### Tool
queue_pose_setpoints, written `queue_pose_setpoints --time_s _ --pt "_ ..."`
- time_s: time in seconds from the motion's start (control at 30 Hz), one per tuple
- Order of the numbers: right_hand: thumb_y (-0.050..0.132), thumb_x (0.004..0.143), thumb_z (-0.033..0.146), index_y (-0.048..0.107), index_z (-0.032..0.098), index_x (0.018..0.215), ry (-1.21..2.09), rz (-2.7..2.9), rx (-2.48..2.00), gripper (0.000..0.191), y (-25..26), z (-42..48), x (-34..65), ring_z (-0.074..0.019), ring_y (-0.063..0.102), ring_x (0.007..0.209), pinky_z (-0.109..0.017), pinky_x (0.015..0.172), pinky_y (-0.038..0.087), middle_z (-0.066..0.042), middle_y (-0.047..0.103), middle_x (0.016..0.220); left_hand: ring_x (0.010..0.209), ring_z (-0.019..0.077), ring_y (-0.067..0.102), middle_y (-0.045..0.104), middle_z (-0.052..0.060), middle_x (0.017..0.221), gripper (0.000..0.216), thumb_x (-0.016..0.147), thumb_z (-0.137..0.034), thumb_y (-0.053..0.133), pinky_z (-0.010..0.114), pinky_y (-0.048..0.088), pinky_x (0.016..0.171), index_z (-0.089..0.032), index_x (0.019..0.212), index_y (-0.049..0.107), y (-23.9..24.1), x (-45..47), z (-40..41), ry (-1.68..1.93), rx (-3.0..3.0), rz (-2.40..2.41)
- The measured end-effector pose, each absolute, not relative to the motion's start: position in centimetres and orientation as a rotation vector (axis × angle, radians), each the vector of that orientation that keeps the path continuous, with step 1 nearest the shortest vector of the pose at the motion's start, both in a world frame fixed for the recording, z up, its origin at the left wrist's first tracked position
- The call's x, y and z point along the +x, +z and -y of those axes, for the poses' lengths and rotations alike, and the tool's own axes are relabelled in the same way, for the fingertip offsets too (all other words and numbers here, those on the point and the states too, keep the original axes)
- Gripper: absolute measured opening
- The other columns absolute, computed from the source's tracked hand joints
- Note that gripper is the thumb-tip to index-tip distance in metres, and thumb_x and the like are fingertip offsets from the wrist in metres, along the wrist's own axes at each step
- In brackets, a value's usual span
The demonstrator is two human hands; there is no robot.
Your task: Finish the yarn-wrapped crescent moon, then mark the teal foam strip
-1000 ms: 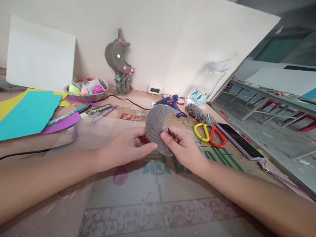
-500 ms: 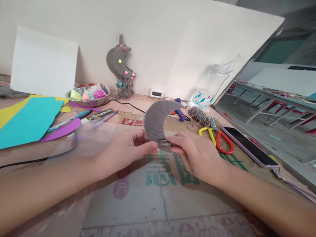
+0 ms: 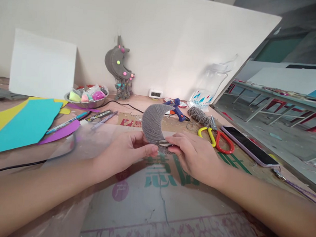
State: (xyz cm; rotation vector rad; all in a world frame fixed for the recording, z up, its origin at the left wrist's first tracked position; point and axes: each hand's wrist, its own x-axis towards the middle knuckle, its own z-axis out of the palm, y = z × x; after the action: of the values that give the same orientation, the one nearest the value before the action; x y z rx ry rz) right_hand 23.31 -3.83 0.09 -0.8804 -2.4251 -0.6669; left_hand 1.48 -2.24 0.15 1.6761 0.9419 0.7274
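A grey yarn-wrapped crescent point(image 3: 153, 123) stands upright above the cardboard sheet point(image 3: 154, 191), held at its lower tip by both hands. My left hand point(image 3: 123, 152) pinches it from the left with thumb and fingers closed. From the right, my right hand point(image 3: 195, 155) grips the same lower end, fingers closed round it. A thin dark strip shows at the crescent's bottom between the fingertips.
Beyond the hands lie a blue glue gun point(image 3: 177, 109), a yarn bundle point(image 3: 198, 115), yellow-and-red scissors point(image 3: 217, 138) and a phone point(image 3: 247, 145). At left are coloured paper sheets point(image 3: 24, 121), pens point(image 3: 67, 121), a bowl of clay point(image 3: 86, 96) and a black cable point(image 3: 41, 157). A finished moon ornament point(image 3: 118, 66) leans on the wall.
The crescent turned more upright and both hands shifted their grip to its lower tip. The right hand's fingers closed over that end.
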Motion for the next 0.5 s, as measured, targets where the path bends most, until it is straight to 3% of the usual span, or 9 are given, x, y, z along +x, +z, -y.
queue_pose_setpoints --time_s 0.3,0.5 --pt "0.042 0.094 0.024 0.055 0.014 0.099 -0.61 2.43 -0.878 0.017 0.25 3.85 23.2 -0.0169 0.059 0.071 -0.027 0.06 0.041 -0.007 0.066 0.08 0.089 0.0187 0.063 0.071 0.002 0.097 0.025 0.082 -0.038 0.057 0.03 0.05 0.077 -0.02 0.098 0.064 -0.16 1.4 2.03 0.708 1.745 -0.863" --pt "0.044 0.093 0.022 0.053 0.014 0.1 -0.547 2.435 -0.832 0.014 0.02 3.62 23.42 -0.0171 0.061 0.077 -0.027 0.064 0.043 -0.007 0.066 0.084 0.083 0.017 0.062 0.07 0.002 0.091 0.023 0.081 -0.036 0.059 0.028 0.049 0.072 -0.018 0.095 0.064 -0.12 1.45 2.03 0.702 1.725 -0.873"
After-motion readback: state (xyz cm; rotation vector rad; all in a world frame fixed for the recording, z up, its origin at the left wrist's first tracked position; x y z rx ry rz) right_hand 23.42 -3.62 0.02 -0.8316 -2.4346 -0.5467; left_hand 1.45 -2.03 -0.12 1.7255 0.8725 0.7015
